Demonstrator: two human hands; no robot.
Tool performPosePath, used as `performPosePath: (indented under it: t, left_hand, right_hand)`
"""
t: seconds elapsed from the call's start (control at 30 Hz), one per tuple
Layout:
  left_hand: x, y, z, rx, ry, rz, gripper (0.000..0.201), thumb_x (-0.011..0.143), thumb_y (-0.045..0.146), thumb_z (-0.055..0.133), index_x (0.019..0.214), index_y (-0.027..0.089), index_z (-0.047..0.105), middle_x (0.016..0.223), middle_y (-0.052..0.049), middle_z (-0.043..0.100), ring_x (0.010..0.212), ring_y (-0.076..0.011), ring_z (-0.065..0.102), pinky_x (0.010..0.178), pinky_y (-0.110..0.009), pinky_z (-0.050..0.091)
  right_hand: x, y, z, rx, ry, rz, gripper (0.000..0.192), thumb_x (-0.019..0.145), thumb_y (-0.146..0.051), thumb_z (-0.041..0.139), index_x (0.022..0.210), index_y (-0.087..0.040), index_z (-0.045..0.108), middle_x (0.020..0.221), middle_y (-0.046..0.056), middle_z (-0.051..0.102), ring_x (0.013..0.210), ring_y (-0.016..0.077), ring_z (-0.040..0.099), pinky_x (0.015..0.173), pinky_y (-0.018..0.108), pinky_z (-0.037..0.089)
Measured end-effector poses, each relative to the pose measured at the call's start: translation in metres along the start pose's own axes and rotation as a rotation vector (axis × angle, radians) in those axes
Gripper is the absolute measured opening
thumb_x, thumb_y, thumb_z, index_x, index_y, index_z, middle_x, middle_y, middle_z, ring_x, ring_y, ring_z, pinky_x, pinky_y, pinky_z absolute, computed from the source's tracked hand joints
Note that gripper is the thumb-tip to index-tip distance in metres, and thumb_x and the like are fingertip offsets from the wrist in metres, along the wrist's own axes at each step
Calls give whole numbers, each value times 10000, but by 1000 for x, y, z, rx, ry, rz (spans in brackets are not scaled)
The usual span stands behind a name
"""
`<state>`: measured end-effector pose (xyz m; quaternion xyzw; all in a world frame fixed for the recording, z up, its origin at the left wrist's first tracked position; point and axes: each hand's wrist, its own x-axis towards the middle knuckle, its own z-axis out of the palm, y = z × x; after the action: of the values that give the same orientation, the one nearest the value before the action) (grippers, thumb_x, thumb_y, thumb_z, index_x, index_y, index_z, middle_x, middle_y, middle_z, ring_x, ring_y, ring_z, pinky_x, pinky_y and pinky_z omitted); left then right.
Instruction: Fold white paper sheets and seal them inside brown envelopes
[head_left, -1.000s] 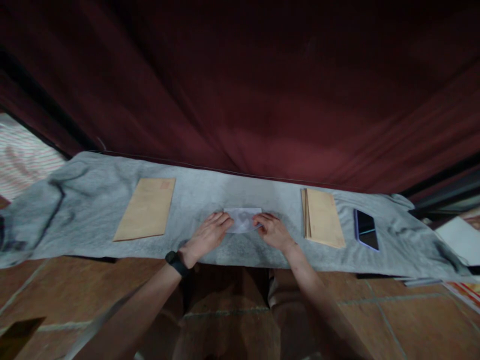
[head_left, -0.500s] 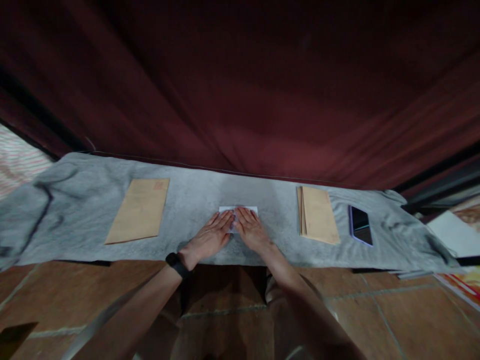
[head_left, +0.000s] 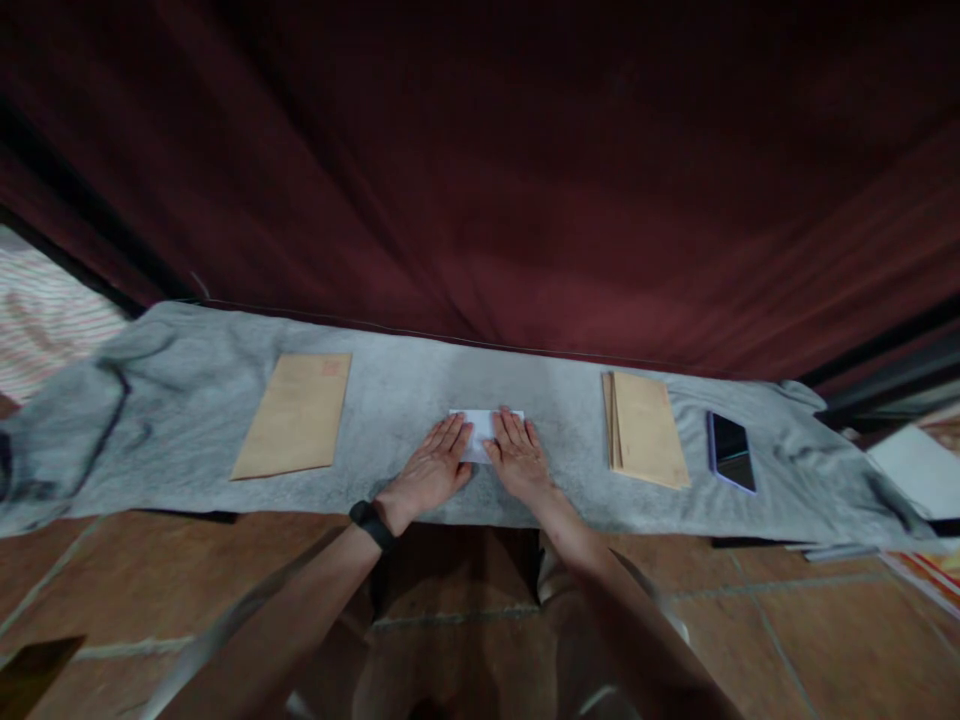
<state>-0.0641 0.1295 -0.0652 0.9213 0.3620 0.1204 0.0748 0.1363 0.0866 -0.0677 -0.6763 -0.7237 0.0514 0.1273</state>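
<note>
A small white sheet of paper (head_left: 481, 437), apparently folded, lies flat on the grey cloth (head_left: 397, 385) in front of me. My left hand (head_left: 435, 462) rests palm down on its left part, fingers stretched out. On the right part lies my right hand (head_left: 517, 452), also flat with the fingers extended. A strip of the paper shows between the two hands; its outer ends are mostly covered by them. Neither hand grips anything. A dark watch (head_left: 373, 525) is on my left wrist.
One brown envelope (head_left: 296, 415) lies to the left. A small stack of brown envelopes (head_left: 651, 430) sits to the right, beside a phone (head_left: 731, 452) in a purple case. Behind the cloth hangs a dark red curtain (head_left: 480, 200). Below is a tiled floor (head_left: 750, 610).
My hands have moved apart along the paper, so more of its middle shows. The whole view has shifted slightly. The envelopes and phone keep their places on the cloth.
</note>
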Motion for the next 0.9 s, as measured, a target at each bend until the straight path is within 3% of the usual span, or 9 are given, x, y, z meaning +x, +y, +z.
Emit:
performPosePath:
  t: [0.13,0.23,0.33,0.47,0.6,0.7,0.8,0.9]
  left_hand:
    - [1,-1,-4,-7,-17,-11,611,935,315,502,1474,32,444,1592,-244,372,1503,-326,326,1234,-497,291]
    - [1,-7,-11,-54,-4,-7,509,953,270,486,1433,107,520,1562,-187,450,1467,-296,400,1214,-482,335]
    - [2,-15,-23,-183,66,-5,409,972,231,443,1343,205,613,1462,-102,586,1383,-250,511,1175,-467,397]
    - [8,-14,-41,-451,212,-92,338,974,265,459,1225,246,686,1280,-73,704,1205,-251,636,1078,-445,483]
    - [14,2,-51,-753,275,-277,176,909,290,597,979,246,752,971,-59,763,972,-260,701,950,-381,528]
    - [19,3,-59,-1024,284,-392,79,817,296,728,864,237,751,844,-41,753,916,-260,702,885,-332,535]
    - [14,-26,-78,-1070,358,-488,252,766,305,790,996,214,744,1070,-72,762,1093,-273,681,947,-311,514]
    - [-13,-79,-99,-608,592,-844,323,765,308,786,1030,154,682,1157,-147,720,1228,-327,609,1045,-398,462]
  right_hand:
    - [-6,12,-1,24,39,45,605,1057,-416,330,1581,-115,318,1650,127,279,1526,275,280,1248,496,187]
    - [-8,29,-4,96,81,81,556,1037,-363,387,1550,-150,393,1627,132,342,1506,295,325,1235,537,208]
    - [-4,52,-15,227,100,143,495,989,-245,424,1473,-185,510,1562,124,465,1453,286,421,1217,544,269]
    - [4,71,-40,538,84,211,588,851,-120,489,1420,-248,566,1412,51,630,1331,232,565,1175,461,394]
    - [8,62,-52,881,28,105,556,803,-232,642,1357,-274,615,1380,15,653,1308,245,579,1145,448,424]
    - [11,52,-47,1069,-27,172,345,820,-445,659,1072,-224,739,1058,46,779,1005,258,713,959,427,547]
    - [14,50,-42,1146,10,324,330,756,-530,682,854,-219,728,800,40,770,722,226,699,758,380,582]
    - [16,52,-44,1182,19,417,305,697,-524,704,806,-240,695,730,47,754,616,214,664,650,357,567]
